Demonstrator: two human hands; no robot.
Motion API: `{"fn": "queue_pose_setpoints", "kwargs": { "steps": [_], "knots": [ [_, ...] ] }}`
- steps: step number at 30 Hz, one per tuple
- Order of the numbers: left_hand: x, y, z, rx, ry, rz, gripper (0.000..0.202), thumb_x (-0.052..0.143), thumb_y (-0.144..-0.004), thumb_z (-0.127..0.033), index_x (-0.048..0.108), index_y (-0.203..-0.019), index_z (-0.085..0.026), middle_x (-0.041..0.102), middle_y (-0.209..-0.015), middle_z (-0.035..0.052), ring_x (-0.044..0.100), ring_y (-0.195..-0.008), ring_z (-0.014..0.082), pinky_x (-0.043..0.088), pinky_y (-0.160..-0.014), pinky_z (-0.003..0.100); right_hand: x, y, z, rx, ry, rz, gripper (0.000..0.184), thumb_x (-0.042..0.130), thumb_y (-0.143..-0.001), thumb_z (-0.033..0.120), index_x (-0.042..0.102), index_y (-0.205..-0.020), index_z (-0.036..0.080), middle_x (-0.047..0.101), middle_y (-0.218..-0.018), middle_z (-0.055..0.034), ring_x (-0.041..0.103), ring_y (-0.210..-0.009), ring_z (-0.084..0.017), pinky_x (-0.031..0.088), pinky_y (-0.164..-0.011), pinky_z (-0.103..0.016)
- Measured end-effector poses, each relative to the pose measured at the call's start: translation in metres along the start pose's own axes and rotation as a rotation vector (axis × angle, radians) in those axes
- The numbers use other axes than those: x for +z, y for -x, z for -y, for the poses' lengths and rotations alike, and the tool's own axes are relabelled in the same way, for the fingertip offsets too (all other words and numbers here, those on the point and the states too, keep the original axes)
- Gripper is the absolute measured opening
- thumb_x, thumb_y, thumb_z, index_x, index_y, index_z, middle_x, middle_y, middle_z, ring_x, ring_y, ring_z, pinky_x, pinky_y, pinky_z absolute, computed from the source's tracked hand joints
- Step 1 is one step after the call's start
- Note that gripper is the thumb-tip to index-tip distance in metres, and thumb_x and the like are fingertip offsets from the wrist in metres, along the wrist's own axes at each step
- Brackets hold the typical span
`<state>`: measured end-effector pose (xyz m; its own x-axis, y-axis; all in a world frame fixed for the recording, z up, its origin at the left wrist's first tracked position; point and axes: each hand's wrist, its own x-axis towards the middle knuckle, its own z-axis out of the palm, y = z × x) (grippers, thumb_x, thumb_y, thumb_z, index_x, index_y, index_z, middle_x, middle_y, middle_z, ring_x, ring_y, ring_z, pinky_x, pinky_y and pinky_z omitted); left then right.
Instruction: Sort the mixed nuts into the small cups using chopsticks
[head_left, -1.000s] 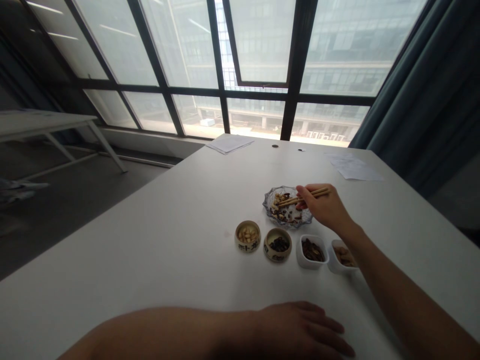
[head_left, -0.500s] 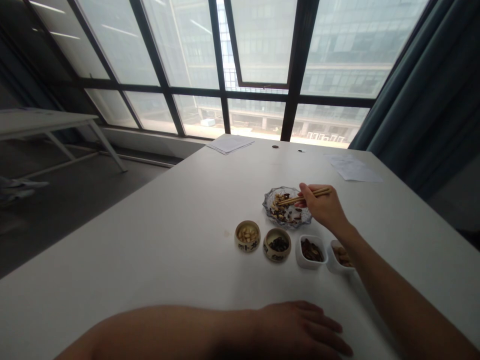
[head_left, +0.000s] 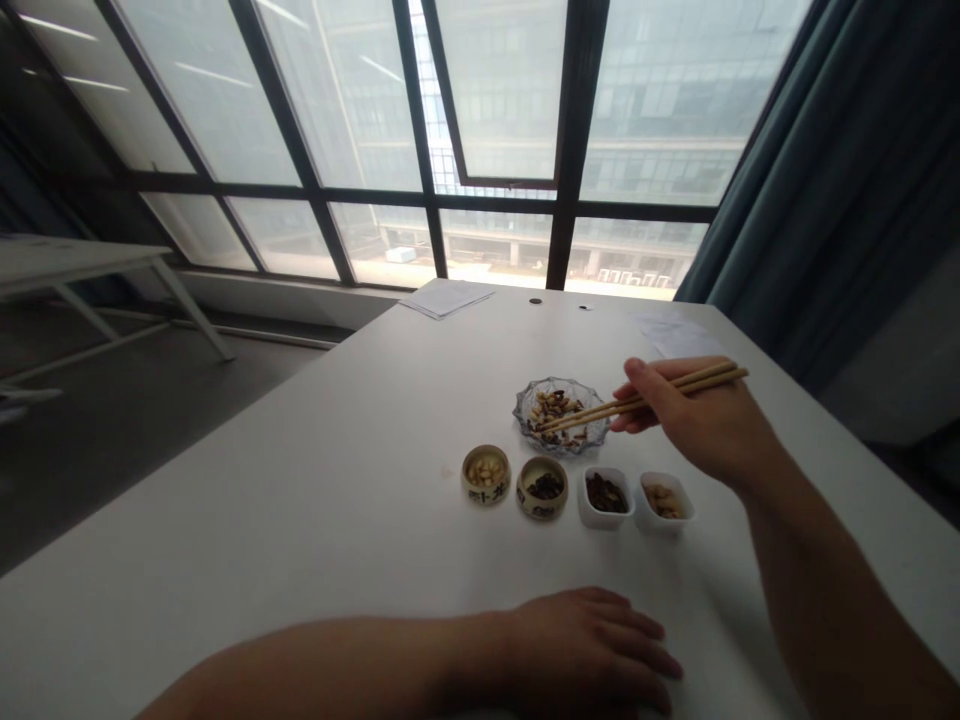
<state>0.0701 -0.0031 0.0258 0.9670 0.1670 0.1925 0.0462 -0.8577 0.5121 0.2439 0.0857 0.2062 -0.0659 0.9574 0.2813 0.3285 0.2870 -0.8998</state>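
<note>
My right hand (head_left: 705, 420) grips a pair of wooden chopsticks (head_left: 637, 400), their tips over a glass plate (head_left: 521, 405) of mixed nuts and seeds. In front of the plate stand two round tan cups (head_left: 485, 474) (head_left: 541, 487) and two small white square dishes (head_left: 605, 497) (head_left: 664, 501), each with its own kind of nut or seed. Flat on the white table (head_left: 337, 480), near its front edge, lies my left hand (head_left: 592, 650) with the fingers stretched out and nothing in it.
Papers (head_left: 446, 297) lie at the table's far left corner, more sheets (head_left: 671, 335) at the far right. A large window fills the back, a dark curtain (head_left: 840, 180) hangs at the right. Another white table (head_left: 67, 265) stands at the left.
My right hand has risen and pulled back to the right with the chopsticks, uncovering the rightmost white dish. The view has shifted slightly. My left hand has stayed flat.
</note>
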Motion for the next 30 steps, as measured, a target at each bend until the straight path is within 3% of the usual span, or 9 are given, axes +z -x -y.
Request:
{"fn": "queue_pose_setpoints", "kwargs": {
  "steps": [7, 14, 20, 30],
  "knots": [
    [0.003, -0.002, -0.001, 0.007, -0.014, -0.023, 0.040, 0.051, -0.091, -0.029, 0.066, -0.127, -0.018, 0.064, -0.148, 0.0073, 0.050, -0.148, 0.0244, 0.036, -0.126, 0.044, 0.007, 0.012, 0.003, 0.130, -0.051, 0.251, 0.043, 0.079, -0.085, 0.057, 0.076, -0.073, 0.016, 0.076, -0.061, -0.0089, 0.077, -0.056, -0.025, 0.065, -0.053, -0.029],
    [0.002, -0.003, -0.006, -0.002, -0.050, -0.051, 0.040, 0.052, -0.090, -0.026, 0.066, -0.126, -0.016, 0.066, -0.146, 0.0086, 0.053, -0.145, 0.0232, 0.040, -0.123, 0.042, -0.001, 0.022, -0.008, 0.136, -0.130, 0.129, 0.042, 0.079, -0.086, 0.055, 0.076, -0.076, 0.014, 0.075, -0.060, -0.0091, 0.075, -0.053, -0.022, 0.063, -0.052, -0.027],
    [0.003, 0.001, -0.008, -0.006, -0.052, -0.031, 0.044, 0.051, -0.092, -0.028, 0.065, -0.132, -0.016, 0.063, -0.150, 0.0074, 0.051, -0.147, 0.0230, 0.036, -0.126, 0.041, 0.006, 0.026, -0.017, 0.165, -0.191, 0.112, 0.034, 0.073, -0.095, 0.041, 0.075, -0.075, 0.013, 0.075, -0.062, -0.0069, 0.074, -0.051, -0.019, 0.061, -0.051, -0.025],
    [0.001, 0.008, -0.028, -0.076, -0.065, -0.037, 0.042, 0.048, -0.096, -0.030, 0.061, -0.135, -0.023, 0.059, -0.155, 0.0069, 0.047, -0.150, 0.0243, 0.033, -0.128, 0.047, -0.006, 0.023, -0.033, 0.257, -0.234, 0.077, 0.033, 0.076, -0.094, 0.038, 0.075, -0.073, 0.012, 0.074, -0.061, -0.0091, 0.072, -0.049, -0.017, 0.060, -0.048, -0.021]
  ]
}}
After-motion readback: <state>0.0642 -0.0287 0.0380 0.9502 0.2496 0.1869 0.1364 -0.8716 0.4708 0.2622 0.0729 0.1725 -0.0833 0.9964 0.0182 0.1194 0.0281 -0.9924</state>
